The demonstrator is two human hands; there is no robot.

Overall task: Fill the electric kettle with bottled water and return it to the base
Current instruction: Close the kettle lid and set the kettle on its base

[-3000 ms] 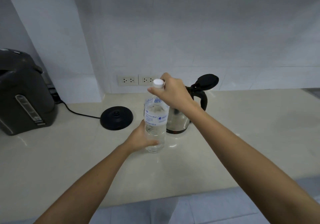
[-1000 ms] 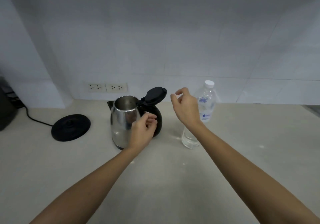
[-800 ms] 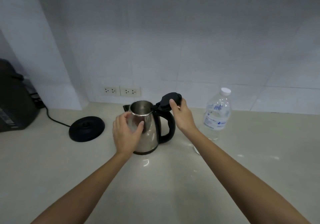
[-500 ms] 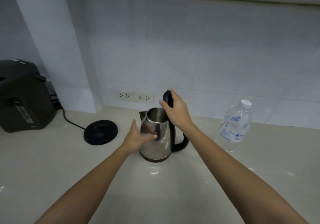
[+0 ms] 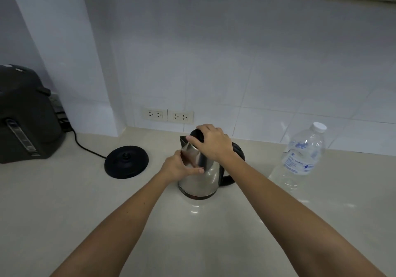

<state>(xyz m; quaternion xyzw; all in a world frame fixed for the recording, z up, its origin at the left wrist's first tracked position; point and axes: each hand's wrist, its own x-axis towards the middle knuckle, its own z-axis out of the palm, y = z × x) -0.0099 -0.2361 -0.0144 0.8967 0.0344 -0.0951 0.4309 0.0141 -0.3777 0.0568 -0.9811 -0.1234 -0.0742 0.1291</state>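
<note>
Closing lid point(image 5: 195, 134) with curled right grip point(image 5: 211, 146), clasping kettle point(image 5: 200, 180) with left grip point(image 5: 176, 166), then likely lifting onto base point(image 5: 126, 161) at nine o'clock.

The top of the kettle point(image 5: 199, 182) is being covered by the right hand point(image 5: 211, 143), its left flank by the left hand point(image 5: 177, 166). Passage left of the kettle is being narrowed by the black base point(image 5: 126, 161), right of it by the water bottle point(image 5: 300, 159). Bare countertop point(image 5: 64, 212) is being left open in front of the kettle.
</note>
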